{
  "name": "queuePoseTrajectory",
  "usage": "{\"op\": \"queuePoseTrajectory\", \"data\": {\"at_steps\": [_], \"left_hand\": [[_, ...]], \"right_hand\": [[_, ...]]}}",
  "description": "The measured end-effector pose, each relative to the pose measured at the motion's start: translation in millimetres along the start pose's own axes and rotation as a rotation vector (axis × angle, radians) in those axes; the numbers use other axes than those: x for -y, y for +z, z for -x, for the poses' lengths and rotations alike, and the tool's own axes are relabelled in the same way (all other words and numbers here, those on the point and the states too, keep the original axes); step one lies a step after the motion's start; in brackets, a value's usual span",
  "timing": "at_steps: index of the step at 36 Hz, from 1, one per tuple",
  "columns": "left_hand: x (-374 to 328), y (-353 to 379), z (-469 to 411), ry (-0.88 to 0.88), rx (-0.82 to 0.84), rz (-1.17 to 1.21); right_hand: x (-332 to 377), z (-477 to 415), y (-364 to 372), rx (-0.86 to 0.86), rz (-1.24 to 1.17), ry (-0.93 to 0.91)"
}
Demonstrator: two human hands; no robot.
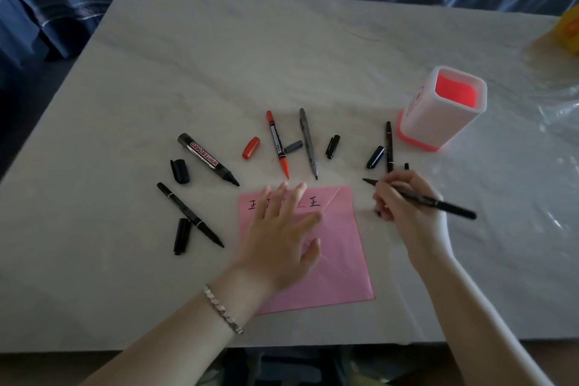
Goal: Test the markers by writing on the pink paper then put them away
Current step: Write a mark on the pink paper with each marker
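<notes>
A: Where was the pink paper?
B: Flat on the table, near edge. The left hand lay on it, fingers straight and spread, with a bracelet on that wrist. A row of black 正 characters ran along its far edge, partly hidden by the fingers.
A: Right hand?
B: Off the sheet at its 3 o'clock. Fingers were curled round a black fine marker, uncapped tip pointing to 10 o'clock.
A: Labels?
B: One was legible: "WHITEBOARD" on the whiteboard marker, uncapped, at the paper's 10 o'clock. Print on the red marker at 12 o'clock was too small to read. A red cap lay just beside it, and a grey marker on its other side.
A: Holder?
B: The white-and-pink pen holder stood upright at 2 o'clock.
</notes>
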State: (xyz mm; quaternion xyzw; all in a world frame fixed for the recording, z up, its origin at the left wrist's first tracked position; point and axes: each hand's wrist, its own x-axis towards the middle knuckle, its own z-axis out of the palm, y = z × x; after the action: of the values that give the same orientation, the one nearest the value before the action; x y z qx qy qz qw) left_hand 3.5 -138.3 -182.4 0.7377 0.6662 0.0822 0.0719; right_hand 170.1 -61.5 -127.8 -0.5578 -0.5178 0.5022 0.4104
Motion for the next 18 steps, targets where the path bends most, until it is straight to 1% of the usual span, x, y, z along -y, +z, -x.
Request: {"op": "queuePoseTrajectory", "data": {"at_steps": [4,7,10,13,16,18], "left_hand": [[-3.2,1.0,-6.7,0.035,0.047,0.008],[-3.9,1.4,-6.9,0.060,0.078,-0.014],[-2.3,2.3,-3.7,0.055,0.066,-0.005],[-0.1,1.3,1.1,0.042,0.094,0.010],[0.4,2.9,5.0,0.040,0.100,-0.015],[0.1,5.2,5.5,0.046,0.067,-0.012]], "right_hand": [[-18.1,11.2,7.3,0.005,-0.040,0.012],[-23.4,13.1,14.8,-0.024,-0.065,0.007],[-24.1,12.8,23.3,-0.039,-0.063,-0.016],[-24.8,12.5,33.9,-0.048,-0.063,-0.031],[-29.8,9.1,44.4,-0.109,-0.023,-0.028],[-34.2,5.3,49.4,-0.157,0.043,-0.033]]}}
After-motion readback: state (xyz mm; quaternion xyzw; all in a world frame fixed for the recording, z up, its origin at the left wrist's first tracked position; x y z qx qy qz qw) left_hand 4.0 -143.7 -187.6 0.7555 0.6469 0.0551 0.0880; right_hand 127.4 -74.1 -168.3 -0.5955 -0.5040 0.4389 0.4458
